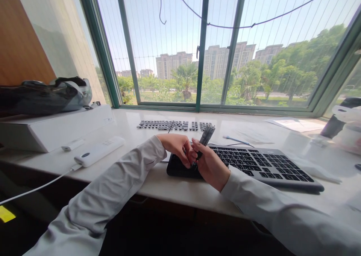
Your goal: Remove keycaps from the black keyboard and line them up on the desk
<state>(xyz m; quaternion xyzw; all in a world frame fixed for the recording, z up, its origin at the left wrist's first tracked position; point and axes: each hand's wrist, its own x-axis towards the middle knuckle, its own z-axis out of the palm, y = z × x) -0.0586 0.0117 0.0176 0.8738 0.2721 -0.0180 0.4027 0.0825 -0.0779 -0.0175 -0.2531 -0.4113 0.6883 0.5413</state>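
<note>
From the head camera, my right hand (210,165) was clamped around the lower end of a slim dark-grey plastic tool (205,137), which stood tilted up out of my fist over the left end of the black flat keyboard (265,165). My left hand (177,147) had its fingers pinched together at the tool's base, touching my right hand; what they nipped was too small to tell. The keyboard lay near the front edge of the pale stone window ledge (158,181). Rows of loose black keycaps (175,125) lay toward the back edge, by the window. A white oblong power bank (98,150) with a cable sat toward the left end.

I judged the tool light, stiff and smooth, best gripped low on its shaft; keycaps seemed small and easily dropped.
</note>
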